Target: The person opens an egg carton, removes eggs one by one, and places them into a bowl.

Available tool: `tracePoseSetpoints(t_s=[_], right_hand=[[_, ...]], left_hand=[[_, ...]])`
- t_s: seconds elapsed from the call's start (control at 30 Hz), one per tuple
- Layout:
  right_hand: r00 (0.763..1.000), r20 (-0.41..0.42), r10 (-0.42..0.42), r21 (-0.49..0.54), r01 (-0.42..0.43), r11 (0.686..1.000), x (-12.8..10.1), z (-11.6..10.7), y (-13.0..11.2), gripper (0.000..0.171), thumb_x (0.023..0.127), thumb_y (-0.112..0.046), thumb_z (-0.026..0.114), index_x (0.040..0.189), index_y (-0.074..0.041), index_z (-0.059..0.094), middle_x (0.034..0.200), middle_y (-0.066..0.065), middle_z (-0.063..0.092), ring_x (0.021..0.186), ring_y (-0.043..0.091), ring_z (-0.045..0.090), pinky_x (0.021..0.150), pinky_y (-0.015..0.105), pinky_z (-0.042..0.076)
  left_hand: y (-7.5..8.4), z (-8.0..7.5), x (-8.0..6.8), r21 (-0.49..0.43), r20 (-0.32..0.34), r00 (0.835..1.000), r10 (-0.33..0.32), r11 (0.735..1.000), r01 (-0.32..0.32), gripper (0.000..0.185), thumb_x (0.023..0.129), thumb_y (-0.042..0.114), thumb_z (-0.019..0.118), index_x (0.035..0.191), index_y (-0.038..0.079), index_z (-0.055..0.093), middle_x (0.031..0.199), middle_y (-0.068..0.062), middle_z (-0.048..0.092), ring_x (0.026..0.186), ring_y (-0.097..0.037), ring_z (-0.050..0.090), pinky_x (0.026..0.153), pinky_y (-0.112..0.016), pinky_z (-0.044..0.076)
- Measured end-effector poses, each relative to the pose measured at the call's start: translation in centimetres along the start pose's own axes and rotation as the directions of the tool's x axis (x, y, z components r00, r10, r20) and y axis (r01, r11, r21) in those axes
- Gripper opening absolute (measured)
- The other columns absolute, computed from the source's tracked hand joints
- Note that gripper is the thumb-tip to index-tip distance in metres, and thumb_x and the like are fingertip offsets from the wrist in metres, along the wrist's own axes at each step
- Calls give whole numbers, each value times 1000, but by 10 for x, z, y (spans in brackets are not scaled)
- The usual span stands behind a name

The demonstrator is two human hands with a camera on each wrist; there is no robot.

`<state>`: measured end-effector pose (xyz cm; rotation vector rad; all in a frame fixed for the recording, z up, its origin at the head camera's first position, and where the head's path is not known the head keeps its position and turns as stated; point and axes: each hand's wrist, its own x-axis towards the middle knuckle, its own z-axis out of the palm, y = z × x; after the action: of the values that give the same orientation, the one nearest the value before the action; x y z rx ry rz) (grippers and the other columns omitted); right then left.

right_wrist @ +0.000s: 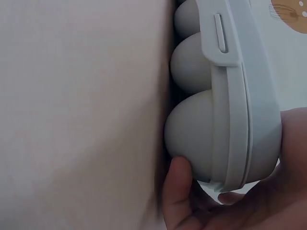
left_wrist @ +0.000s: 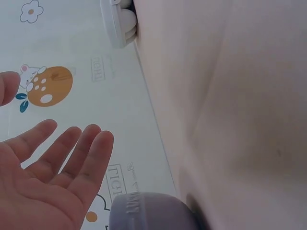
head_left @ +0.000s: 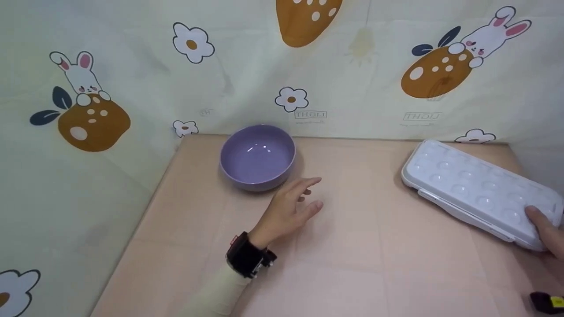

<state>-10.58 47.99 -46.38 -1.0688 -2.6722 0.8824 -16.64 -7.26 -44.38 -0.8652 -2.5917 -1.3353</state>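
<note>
While my right hand (head_left: 548, 231) grips its near corner, the white egg box (head_left: 478, 189) lies closed and flat at the right of the pink table (head_left: 352, 246), running slantwise from the back wall toward the near right edge. From the right wrist view, my thumb (right_wrist: 178, 191) curls under the rounded egg cups and the palm wraps the end of the box (right_wrist: 240, 124), so the hold is firm; a small latch (right_wrist: 219, 32) sits on the lid's rim. My left hand (head_left: 288, 209) hovers over the table's middle with fingers spread and relaxed, holding nothing, well apart from the box. Just beyond its fingertips (left_wrist: 93, 143) stands a purple bowl (head_left: 257, 156), upright and near the back wall; I see nothing lying in it. Between bowl and box the tabletop is bare, so nothing stands in the way. A cream curtain (head_left: 365, 79) printed with rabbits and flowers closes off the back and left sides. A black wrist strap (head_left: 247, 259) circles my left forearm.
</note>
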Motion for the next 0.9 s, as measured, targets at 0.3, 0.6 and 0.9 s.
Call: tracePoseSetpoints(t_s=[0.3, 0.6, 0.9], right_hand=[[1000, 25, -9, 100, 6, 995, 7, 10, 5, 89, 97, -50, 44, 152, 5, 1, 157, 32, 5, 145, 45, 12, 117, 53, 14], [981, 13, -192, 41, 191, 981, 5, 13, 3, 81, 98, -39, 48, 148, 13, 12, 136, 46, 33, 116, 54, 44, 66, 17, 47], [892, 266, -366, 75, 360, 930, -1, 23, -21, 91, 99, -53, 42, 150, 11, 1, 135, 47, 27, 113, 55, 39, 70, 19, 50]], left_hand=[[-5, 0, 1, -18, 15, 999, -39, 999, 39, 53, 94, 41, 62, 142, 21, 50, 136, 6, 54, 109, -12, 58, 91, -32, 52], [-13, 3, 3, -44, 28, 997, -71, 996, 72, 50, 94, 32, 63, 141, 19, 51, 135, -2, 56, 111, -22, 61, 91, -35, 52], [-15, 8, 4, -48, 41, 996, -85, 995, 87, 51, 94, 34, 63, 142, 18, 51, 133, -5, 56, 110, -20, 61, 91, -30, 51]])
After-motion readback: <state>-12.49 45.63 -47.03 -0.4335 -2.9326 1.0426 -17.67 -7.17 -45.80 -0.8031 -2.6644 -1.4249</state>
